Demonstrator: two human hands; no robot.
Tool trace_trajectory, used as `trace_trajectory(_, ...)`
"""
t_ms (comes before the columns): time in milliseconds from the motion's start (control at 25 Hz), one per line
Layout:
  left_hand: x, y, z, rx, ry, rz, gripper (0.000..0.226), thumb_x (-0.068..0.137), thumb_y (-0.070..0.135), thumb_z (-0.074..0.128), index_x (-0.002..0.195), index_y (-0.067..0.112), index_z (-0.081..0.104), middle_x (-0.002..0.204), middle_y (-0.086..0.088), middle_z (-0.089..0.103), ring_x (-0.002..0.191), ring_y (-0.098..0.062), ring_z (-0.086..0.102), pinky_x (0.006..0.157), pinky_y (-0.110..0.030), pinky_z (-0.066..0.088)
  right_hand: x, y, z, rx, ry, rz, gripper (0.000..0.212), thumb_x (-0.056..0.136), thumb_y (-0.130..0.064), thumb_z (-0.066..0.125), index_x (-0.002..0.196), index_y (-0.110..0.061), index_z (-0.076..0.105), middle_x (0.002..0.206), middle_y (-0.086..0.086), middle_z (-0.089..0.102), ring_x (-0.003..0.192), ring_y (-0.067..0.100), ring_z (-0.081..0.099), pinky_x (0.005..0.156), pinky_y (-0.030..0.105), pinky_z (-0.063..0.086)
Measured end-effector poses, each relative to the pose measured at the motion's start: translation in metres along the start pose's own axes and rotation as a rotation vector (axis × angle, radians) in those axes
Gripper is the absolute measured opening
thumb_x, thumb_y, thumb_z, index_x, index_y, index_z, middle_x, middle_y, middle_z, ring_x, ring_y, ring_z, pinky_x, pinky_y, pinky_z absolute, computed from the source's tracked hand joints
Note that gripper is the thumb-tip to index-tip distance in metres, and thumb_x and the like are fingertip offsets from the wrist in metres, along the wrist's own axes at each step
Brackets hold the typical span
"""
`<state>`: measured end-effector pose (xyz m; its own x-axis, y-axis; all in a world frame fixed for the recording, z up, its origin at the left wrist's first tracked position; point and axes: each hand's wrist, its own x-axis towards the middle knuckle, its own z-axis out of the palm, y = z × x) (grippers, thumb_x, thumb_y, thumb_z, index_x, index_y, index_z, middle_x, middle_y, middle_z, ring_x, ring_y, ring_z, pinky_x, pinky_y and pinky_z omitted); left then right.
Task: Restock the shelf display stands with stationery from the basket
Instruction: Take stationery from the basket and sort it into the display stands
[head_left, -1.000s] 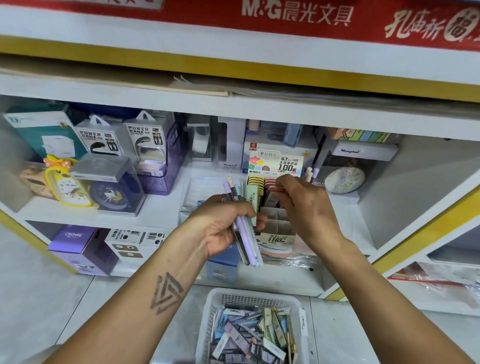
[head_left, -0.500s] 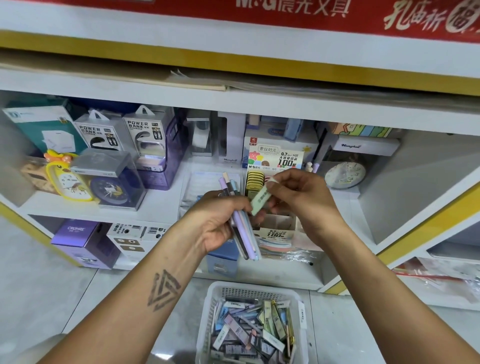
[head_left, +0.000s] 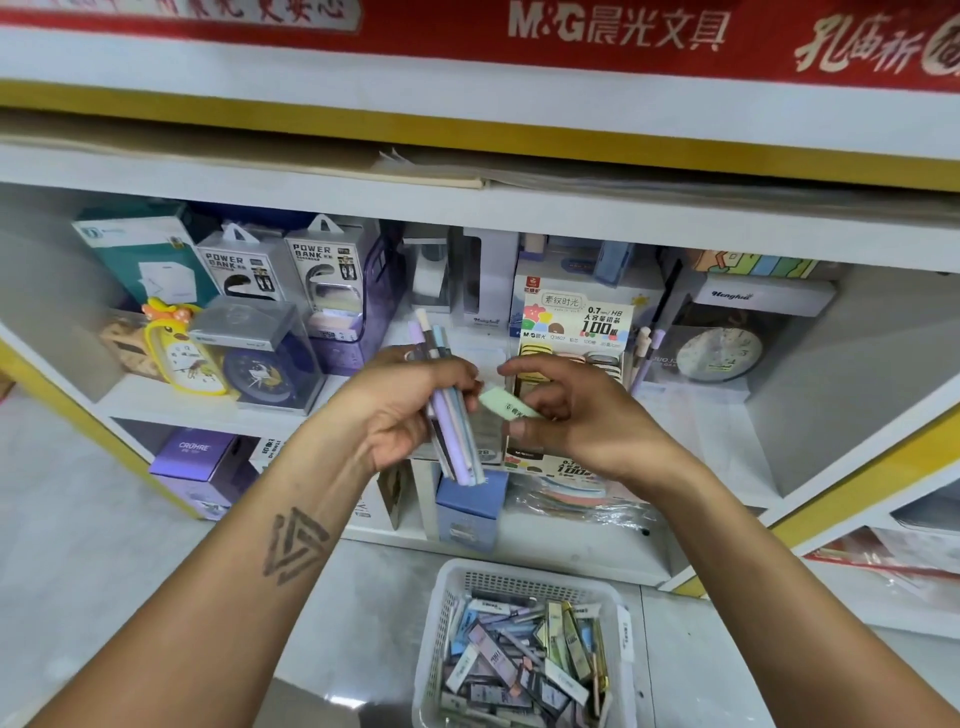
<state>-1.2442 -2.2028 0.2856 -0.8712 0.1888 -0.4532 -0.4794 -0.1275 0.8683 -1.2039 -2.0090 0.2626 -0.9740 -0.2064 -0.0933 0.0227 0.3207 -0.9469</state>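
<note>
Stationery fills both my hands: my left hand is curled round a bundle of pastel pens, purple, grey and pale blue, whose long axis runs nearly upright, leaning a little to the left at the top, so their tips poke up above my fingers and their lower ends hang out below my palm. My right hand pinches a small pale green lead case between thumb and fingertips; it lies almost level, its long axis running left to right with the left end tipped slightly up, pointing toward the pens and stopping just beside them, in the gap between my two hands. Behind my right hand stands the cardboard display stand printed with "0.7" and "100", on the white shelf. Left of it on that shelf are two power bank boxes, a yellow alarm clock and a dark blue clock in a clear box; a pale round clock sits to the right. Below my wrists, on the floor, the white basket holds a jumble of small lead cases and pens lying at all angles. A purple box rests on the lower shelf at left.
</note>
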Motion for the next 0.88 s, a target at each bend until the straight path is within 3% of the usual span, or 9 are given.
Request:
trace_trajectory(80,0.000,0.009,-0.019,-0.087,0.052,-0.003,0.009,0.084,-0.011,0.061,0.091,-0.005,0.061,0.077,-0.022,0.070,0.062,-0.023,0.067,0.069,-0.035,0.060,0.005,-0.001,0.008,0.003,0.058,-0.024,0.047,0.090,0.004,0.066,0.123,-0.030,0.064,0.103,0.012,0.070,0.085,0.010,0.069,0.082,0.028,0.059)
trace_trajectory(200,0.001,0.012,-0.046,-0.141,0.125,-0.004,0.010,0.086,-0.009,0.060,0.094,-0.002,0.058,0.079,-0.023,0.069,0.061,-0.022,0.066,0.066,-0.035,0.061,0.012,0.001,0.015,-0.061,0.139,-0.071,0.027,0.095,-0.004,0.062,0.108,-0.027,0.065,0.096,0.008,0.073,0.090,0.022,0.071,0.090,0.048,0.054)
trace_trajectory(320,0.001,0.010,-0.062,-0.170,0.145,-0.008,0.014,0.085,-0.010,0.060,0.096,-0.001,0.057,0.085,-0.025,0.067,0.063,-0.023,0.067,0.060,-0.033,0.060,0.015,0.003,0.024,-0.035,0.209,-0.108,0.005,0.092,-0.015,0.070,0.095,-0.018,0.067,0.088,0.008,0.071,0.079,0.023,0.066,0.075,0.039,0.051)
trace_trajectory(400,0.003,0.007,-0.066,-0.183,0.142,-0.021,0.014,0.085,-0.010,0.059,0.095,-0.001,0.057,0.086,-0.026,0.066,0.062,-0.024,0.067,0.058,-0.031,0.059,0.019,0.005,0.028,-0.059,0.312,-0.142,0.006,0.087,-0.016,0.076,0.091,-0.017,0.072,0.083,0.008,0.070,0.073,0.023,0.063,0.071,0.036,0.052)
trace_trajectory(600,0.009,0.004,-0.063,-0.209,0.102,-0.055,0.010,0.086,-0.011,0.057,0.092,-0.003,0.057,0.075,-0.024,0.067,0.065,-0.025,0.065,0.058,-0.031,0.060,0.034,0.011,0.030,-0.202,0.473,-0.180,0.022,0.085,-0.013,0.077,0.098,-0.028,0.066,0.080,-0.008,0.066,0.070,0.001,0.059,0.075,0.025,0.055)
trace_trajectory(720,0.011,0.002,-0.061,-0.217,0.094,-0.052,0.011,0.085,-0.012,0.057,0.090,-0.002,0.056,0.072,-0.024,0.066,0.066,-0.026,0.066,0.056,-0.030,0.058,0.041,0.014,0.035,-0.289,0.515,-0.215,0.020,0.088,-0.015,0.074,0.098,-0.030,0.066,0.079,-0.017,0.067,0.075,0.000,0.064,0.076,0.025,0.056)
trace_trajectory(840,0.012,0.002,-0.063,-0.231,0.095,-0.052,0.014,0.084,-0.012,0.058,0.092,-0.001,0.055,0.079,-0.025,0.065,0.060,-0.023,0.068,0.057,-0.030,0.058,0.046,0.016,0.043,-0.479,0.487,-0.354,0.013,0.089,-0.014,0.071,0.094,-0.026,0.071,0.072,-0.032,0.063,0.075,0.001,0.066,0.070,0.013,0.051)
trace_trajectory(880,0.012,0.002,-0.063,-0.232,0.096,-0.053,0.014,0.084,-0.012,0.058,0.093,-0.001,0.056,0.079,-0.025,0.065,0.060,-0.023,0.067,0.057,-0.031,0.058,0.047,0.018,0.045,-0.549,0.467,-0.387,0.012,0.089,-0.013,0.071,0.095,-0.024,0.072,0.073,-0.029,0.063,0.074,0.004,0.066,0.068,0.013,0.049)
